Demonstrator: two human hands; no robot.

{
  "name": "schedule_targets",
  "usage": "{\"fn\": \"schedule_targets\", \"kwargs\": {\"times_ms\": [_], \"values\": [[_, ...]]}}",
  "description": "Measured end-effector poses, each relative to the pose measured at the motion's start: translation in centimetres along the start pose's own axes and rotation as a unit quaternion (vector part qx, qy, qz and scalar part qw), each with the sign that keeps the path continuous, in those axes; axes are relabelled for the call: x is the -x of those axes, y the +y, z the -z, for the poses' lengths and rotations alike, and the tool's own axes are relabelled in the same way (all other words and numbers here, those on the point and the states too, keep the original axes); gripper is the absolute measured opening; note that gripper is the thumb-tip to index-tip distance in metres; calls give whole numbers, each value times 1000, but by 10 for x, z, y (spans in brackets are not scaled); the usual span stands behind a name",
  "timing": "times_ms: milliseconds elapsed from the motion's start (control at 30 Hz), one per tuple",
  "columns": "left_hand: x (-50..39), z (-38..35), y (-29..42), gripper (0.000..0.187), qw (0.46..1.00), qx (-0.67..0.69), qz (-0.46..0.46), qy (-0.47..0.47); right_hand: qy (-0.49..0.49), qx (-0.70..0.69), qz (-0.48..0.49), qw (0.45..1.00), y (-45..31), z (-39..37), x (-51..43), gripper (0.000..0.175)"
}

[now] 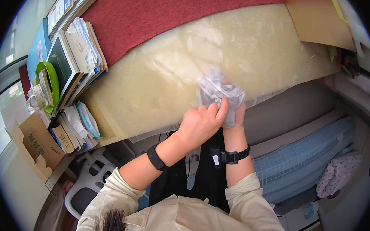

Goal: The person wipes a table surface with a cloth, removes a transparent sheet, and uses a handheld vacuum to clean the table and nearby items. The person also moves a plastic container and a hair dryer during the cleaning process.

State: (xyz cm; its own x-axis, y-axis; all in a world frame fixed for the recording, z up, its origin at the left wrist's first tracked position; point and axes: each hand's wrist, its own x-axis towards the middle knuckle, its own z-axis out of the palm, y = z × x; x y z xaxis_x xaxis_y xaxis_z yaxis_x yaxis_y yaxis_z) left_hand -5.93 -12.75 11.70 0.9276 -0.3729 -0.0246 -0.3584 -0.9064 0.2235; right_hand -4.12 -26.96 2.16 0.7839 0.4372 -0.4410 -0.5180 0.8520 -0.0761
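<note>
A crumpled, thin whitish cloth or sheer bag (217, 88) is bunched up over my right hand (239, 114), whose palm and fingers it mostly hides. Crossing from the left, my left hand (202, 123) has its index finger stretched out against the bunched material, the other fingers curled; whether it pinches any of it cannot be told. Both hands are above the near edge of a desk with a clear patterned plastic cover (161, 81). Dark bands are around both wrists.
Books and papers (86, 47) stand along the desk's left side, with an opened cardboard box (41, 147) nearer me. A red mat (166, 14) covers the far part. At the far right is a cardboard panel (320, 22); a blue checked cloth (304, 159) lies below right.
</note>
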Motion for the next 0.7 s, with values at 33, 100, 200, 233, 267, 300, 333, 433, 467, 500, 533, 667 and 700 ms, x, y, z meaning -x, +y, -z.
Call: {"fn": "schedule_targets", "kwargs": {"times_ms": [33,100,200,233,267,300,333,433,467,500,533,667,700], "values": [[-1,2,0,61,1000,1,-1,0,9,0,15,1000,-2,-2,8,38],[-3,7,0,61,1000,15,2,-8,137,259,111,950,-6,-9,28,33],[0,22,0,61,998,45,19,-33,255,491,352,755,-18,-13,27,37],[2,27,0,61,998,50,24,-38,304,507,440,676,-21,-13,23,40],[5,31,-1,61,997,56,27,-44,279,569,457,624,-23,-10,13,42],[9,34,-2,60,998,53,29,-29,296,607,463,574,-25,-7,2,44],[12,36,-4,59,998,50,32,-13,302,700,425,487,-23,-5,-2,47],[34,43,-13,53,997,37,54,-41,274,853,372,243,-16,-4,-26,61],[43,45,-19,52,996,37,58,-49,264,857,357,260,-13,-8,-32,60],[52,48,-23,51,996,38,60,-53,243,863,362,254,-6,-12,-39,60],[59,50,-28,51,995,56,64,-56,220,850,407,252,-1,-17,-47,60],[81,71,-37,51,993,71,84,-41,-17,903,318,287,55,-41,-88,51],[83,78,-38,50,993,71,85,-48,-42,895,286,340,69,-43,-83,48]]}}
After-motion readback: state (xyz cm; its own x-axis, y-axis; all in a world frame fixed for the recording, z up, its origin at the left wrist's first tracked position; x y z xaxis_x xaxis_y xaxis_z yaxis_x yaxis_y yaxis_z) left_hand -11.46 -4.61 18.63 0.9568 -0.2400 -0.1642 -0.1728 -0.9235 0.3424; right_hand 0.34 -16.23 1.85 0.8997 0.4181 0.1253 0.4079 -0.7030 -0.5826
